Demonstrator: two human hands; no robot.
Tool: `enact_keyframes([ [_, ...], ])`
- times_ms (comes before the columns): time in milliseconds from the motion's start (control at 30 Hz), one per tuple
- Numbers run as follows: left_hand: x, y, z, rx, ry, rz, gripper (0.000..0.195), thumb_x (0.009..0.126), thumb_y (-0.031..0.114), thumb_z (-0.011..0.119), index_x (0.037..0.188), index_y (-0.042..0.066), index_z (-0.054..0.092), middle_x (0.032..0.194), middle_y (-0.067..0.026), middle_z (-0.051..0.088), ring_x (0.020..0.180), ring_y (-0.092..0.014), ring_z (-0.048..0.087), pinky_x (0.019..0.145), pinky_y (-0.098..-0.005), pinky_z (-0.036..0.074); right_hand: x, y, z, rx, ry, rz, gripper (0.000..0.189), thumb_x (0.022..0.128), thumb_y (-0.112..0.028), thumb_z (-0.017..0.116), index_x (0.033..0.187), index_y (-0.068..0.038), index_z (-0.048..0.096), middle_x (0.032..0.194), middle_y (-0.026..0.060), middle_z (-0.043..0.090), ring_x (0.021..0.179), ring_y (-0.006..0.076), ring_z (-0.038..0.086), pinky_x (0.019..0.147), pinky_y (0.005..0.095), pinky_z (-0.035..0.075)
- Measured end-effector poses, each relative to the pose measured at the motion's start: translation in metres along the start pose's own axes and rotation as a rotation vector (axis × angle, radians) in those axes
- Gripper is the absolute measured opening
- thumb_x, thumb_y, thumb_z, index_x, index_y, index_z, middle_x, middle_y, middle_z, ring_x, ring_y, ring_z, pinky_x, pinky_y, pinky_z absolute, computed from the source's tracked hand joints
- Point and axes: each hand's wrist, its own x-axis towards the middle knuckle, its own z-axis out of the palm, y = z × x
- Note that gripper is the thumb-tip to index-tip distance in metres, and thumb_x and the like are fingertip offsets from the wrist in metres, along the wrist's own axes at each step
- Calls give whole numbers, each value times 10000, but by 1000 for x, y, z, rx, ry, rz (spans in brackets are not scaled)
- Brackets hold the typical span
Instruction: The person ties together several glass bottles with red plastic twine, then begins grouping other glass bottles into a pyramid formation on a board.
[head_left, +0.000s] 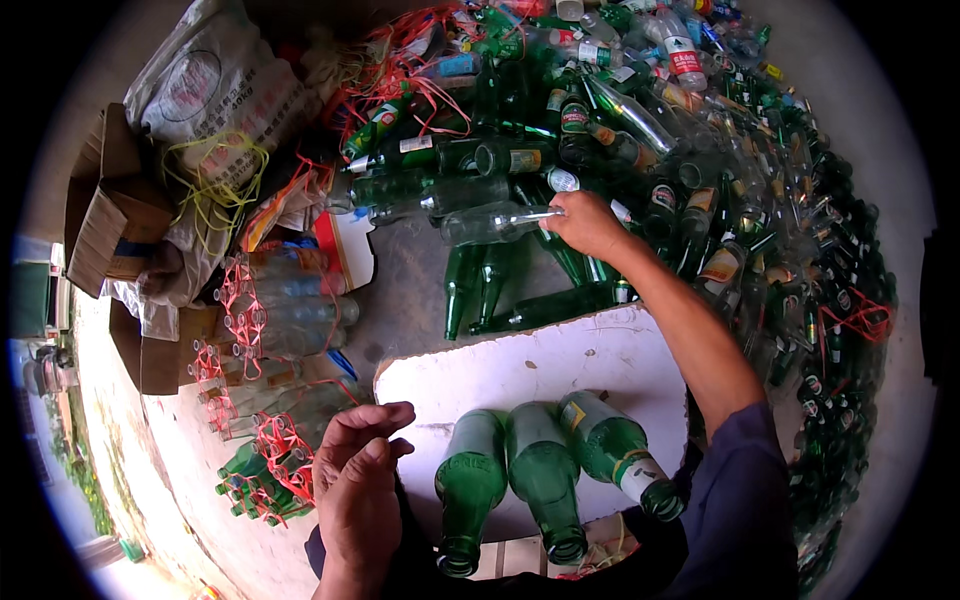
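My right hand (589, 221) reaches forward, its fingers closed around the neck of a clear glass bottle (484, 225). That bottle lies nearly level, its base pointing left, above several green bottles on the floor. In front of my body, three green glass bottles rest side by side on a white board (525, 360): a left one (471, 472), a middle one (544, 465) and a right one (611, 442). Their necks point toward me, and the right one bears labels. My left hand (364, 472) hovers at the board's left edge with fingers apart, holding nothing.
A large pile of glass and plastic bottles (750, 187) fills the far side and right. At left are bottle bundles (285, 307) tied with red plastic strips, cardboard boxes (124, 217) and a printed white sack (217, 90). Loose red strips (405, 60) tangle at the back.
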Motion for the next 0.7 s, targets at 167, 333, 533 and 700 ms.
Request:
enact_keyframes([
  [167,-6,-6,-6,19,-3,43,318,926,187,666,1176,4,596,1163,-149,684,1107,-232,644,903,-315,494,-40,-6,-40,26,188,25,365,819,-335,732,853,29,710,812,239,685,801,418,678,733,480,525],
  [333,-17,-4,-7,38,-16,46,278,927,175,644,1151,15,607,1149,-119,694,1102,-192,643,906,-298,463,-100,8,-88,8,321,115,396,833,-360,714,808,35,698,748,229,666,731,400,667,683,453,517],
  [533,-31,-5,-7,-18,-63,81,256,936,166,647,1135,9,611,1137,-125,697,1068,-194,652,860,-288,484,-194,54,-133,344,516,363,400,878,-345,717,718,18,663,611,76,623,562,147,596,568,328,463],
  [700,-41,-8,-19,-20,-126,162,285,962,200,619,1171,8,595,1163,-145,685,1080,-224,654,896,-305,496,-279,64,-160,605,678,593,286,917,-307,725,805,-57,642,652,-5,579,495,40,475,410,190,331],
])
